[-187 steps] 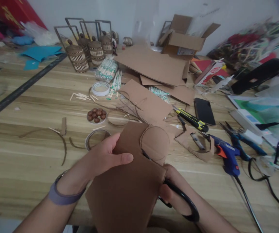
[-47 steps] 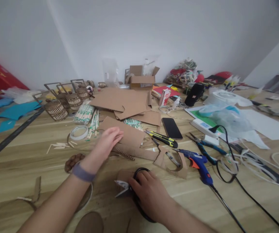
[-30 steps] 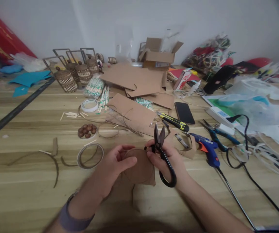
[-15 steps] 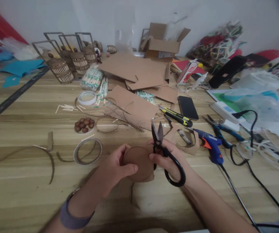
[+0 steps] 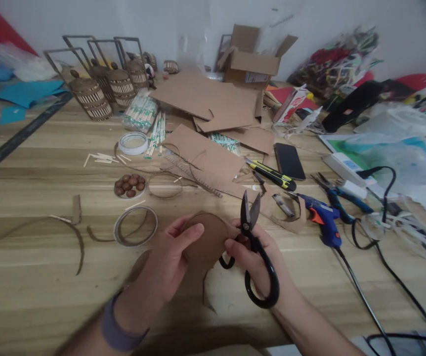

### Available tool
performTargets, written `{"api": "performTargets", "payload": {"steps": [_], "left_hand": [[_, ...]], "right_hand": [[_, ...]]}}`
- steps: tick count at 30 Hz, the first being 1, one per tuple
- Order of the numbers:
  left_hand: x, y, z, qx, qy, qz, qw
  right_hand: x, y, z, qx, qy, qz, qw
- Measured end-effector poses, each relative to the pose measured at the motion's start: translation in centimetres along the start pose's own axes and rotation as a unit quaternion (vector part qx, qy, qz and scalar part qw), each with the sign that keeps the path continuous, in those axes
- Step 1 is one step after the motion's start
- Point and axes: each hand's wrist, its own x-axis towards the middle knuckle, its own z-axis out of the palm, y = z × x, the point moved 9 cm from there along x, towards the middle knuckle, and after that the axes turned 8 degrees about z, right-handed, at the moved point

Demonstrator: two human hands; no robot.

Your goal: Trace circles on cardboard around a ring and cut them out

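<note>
My left hand (image 5: 174, 254) is closed on the left side of a round piece of brown cardboard (image 5: 207, 242), its thumb lying on top. A drawn curved line shows near the disc's edge, and a corner of extra card sticks out at the right. Black-handled scissors (image 5: 267, 277) are in my right hand (image 5: 259, 257), blades pointing away from me and slightly apart. The right thumb is close to the cardboard's right edge; whether it presses on it I cannot tell. Beneath my hands a thin cardboard offcut (image 5: 208, 291) shows against the table.
Rolls of tape (image 5: 136, 242) and a dish of brown beads (image 5: 129, 186) lie left. Cardboard sheets (image 5: 205, 153) spread ahead, beside a yellow-black utility knife (image 5: 272, 174) and a phone (image 5: 290, 160). A blue glue gun (image 5: 322, 220) with its cable and pliers (image 5: 341, 198) lie right.
The cardboard disc has been turned and tilted, its projecting corner now at the upper right. My left thumb has moved up across it. The scissors have shifted slightly, blades further right.
</note>
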Motion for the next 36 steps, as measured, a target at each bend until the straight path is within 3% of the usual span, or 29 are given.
{"api": "performTargets", "payload": {"steps": [5,10,13,16,19,25,36], "left_hand": [[-0.4,-0.3,0.4,0.027,-0.016,-0.002,1.0],[-0.1,0.8,-0.6,0.11,0.0,0.026,0.994],[-0.1,0.9,-0.8,0.156,-0.007,0.024,0.988],[-0.1,1.0,-1.1,0.191,0.007,0.018,0.981],[-0.1,0.9,-0.7,0.218,-0.019,0.013,0.976],[-0.2,0.6,-0.8,0.283,-0.035,-0.012,0.958],[-0.3,0.2,-0.9,0.306,-0.055,-0.018,0.95]], "right_hand": [[0.1,-1.1,0.2,-0.117,-0.037,-0.058,0.991],[0.8,-4.4,-0.2,-0.27,-0.145,-0.145,0.941],[0.8,-4.7,0.4,-0.308,-0.227,-0.146,0.912],[0.4,-3.7,0.8,-0.301,-0.278,-0.108,0.906],[-0.2,-2.5,0.8,-0.27,-0.309,-0.07,0.909],[-1.5,-1.2,0.6,-0.221,-0.335,-0.006,0.916],[-1.6,0.1,1.0,-0.175,-0.343,-0.012,0.923]]}}
